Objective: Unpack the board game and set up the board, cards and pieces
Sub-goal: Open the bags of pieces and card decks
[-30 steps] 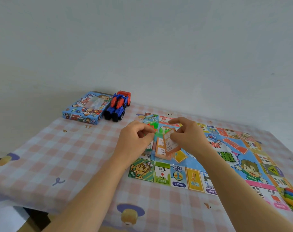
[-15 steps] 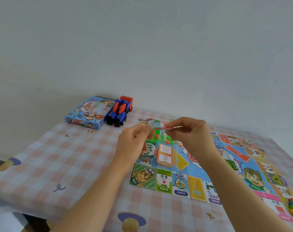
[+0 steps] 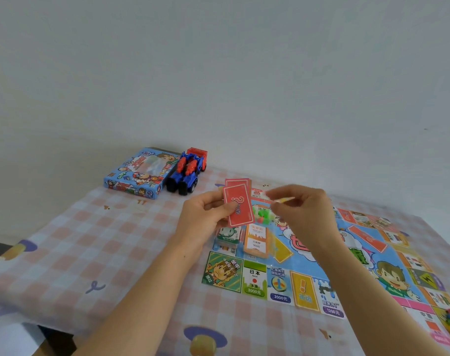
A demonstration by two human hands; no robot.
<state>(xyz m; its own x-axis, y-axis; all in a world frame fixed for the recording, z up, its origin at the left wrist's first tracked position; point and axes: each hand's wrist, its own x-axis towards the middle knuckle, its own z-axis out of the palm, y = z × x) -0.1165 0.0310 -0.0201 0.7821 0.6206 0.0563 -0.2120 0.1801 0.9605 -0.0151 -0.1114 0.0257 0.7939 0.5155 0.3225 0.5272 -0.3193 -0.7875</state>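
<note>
I am holding the red cards [image 3: 238, 205] upright in my left hand [image 3: 205, 222], while my right hand [image 3: 303, 214], just beside them, is pinching something thin above the board [image 3: 321, 255].

Tablecloth [image 3: 95, 240] showing pink-and-white check with small purple and yellow cartoon motifs. Game board [image 3: 321, 273] showing sky-blue centre, border squares running green, yellow, orange, pink. Red cards [image 3: 238, 205] bearing white question mark and white outline. Game box [image 3: 139, 173] showing blue with cartoon print. Toy truck [image 3: 186, 170] showing blue and red, wheels black. Orange card stack [image 3: 256, 240] showing white panel. Wall [image 3: 218, 73] reading plain pale grey.
</note>
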